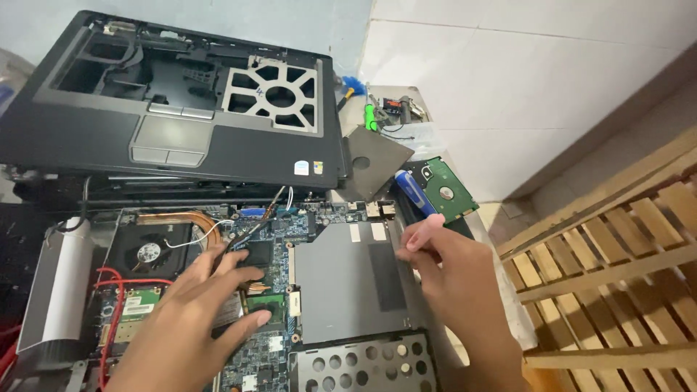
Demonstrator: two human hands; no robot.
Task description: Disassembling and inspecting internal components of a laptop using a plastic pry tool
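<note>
The left hand [200, 305] lies flat, fingers spread, gripping nothing, on the opened laptop base [290, 290], whose long axis runs nine to three. The right hand [450, 279], loosely curled and empty, touches its three o'clock edge.

Left hand [196, 305] flat on laptop motherboard [268, 254]; right hand [454, 272] at metal drive bay [341, 290] edge.

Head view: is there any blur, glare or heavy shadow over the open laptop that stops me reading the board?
Head view: lighting is soft and even, with no strong glare on the motherboard; the left hand and right hand look slightly motion-softened; small board parts are too fine to read; the wooden rack bends slightly from wide-angle distortion; the palmrest shell is fairly sharp.
</note>
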